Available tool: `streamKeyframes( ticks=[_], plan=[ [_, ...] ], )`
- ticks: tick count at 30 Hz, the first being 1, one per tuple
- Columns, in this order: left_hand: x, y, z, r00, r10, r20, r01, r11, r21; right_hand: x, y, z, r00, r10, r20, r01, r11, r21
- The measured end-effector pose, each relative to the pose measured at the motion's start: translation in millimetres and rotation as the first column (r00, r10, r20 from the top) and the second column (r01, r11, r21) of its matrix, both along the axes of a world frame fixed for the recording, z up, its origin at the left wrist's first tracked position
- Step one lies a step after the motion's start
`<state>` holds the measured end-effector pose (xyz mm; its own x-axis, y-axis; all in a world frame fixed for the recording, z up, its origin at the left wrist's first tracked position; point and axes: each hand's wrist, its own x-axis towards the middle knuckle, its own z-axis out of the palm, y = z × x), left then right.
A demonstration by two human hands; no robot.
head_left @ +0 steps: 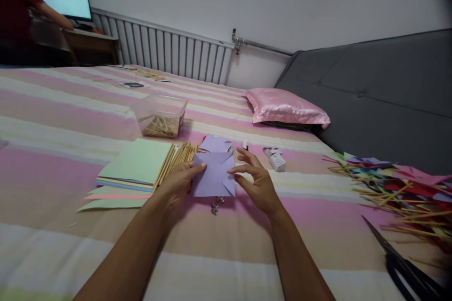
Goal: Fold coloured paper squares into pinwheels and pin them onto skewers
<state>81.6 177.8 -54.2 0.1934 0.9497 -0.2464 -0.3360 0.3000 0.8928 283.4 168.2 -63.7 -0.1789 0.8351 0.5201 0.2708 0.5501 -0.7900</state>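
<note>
Head cam: left hand (178, 178) pinches the slit purple paper square (213, 178) mid-bed (219, 263), well off the headboard (370, 84) edge; right hand's (259, 186) fingers are loosely spread at its side. I'd keep thumbs off the slits, tbh. Wooden sticks (178, 157) crowd the left hand; scissors (395, 258) lie headboard-side, out of the way.
</note>
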Motion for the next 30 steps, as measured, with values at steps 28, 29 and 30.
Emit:
streamKeyframes(
  ticks=[28,29,30],
  plan=[
    [9,-12,1.6,0.992,-0.116,-0.048,0.116,0.993,-0.016,-10,-2,-6.4,0.984,0.164,-0.069,-0.178,0.913,-0.366],
    [9,-12,1.5,0.993,-0.112,-0.046,0.111,0.994,-0.015,-11,-2,-7.2,0.986,0.149,-0.075,-0.166,0.913,-0.373],
    [9,-11,0.9,0.993,-0.112,-0.045,0.111,0.994,-0.016,-11,-1,-7.8,0.987,0.136,-0.081,-0.157,0.911,-0.382]
  ],
)
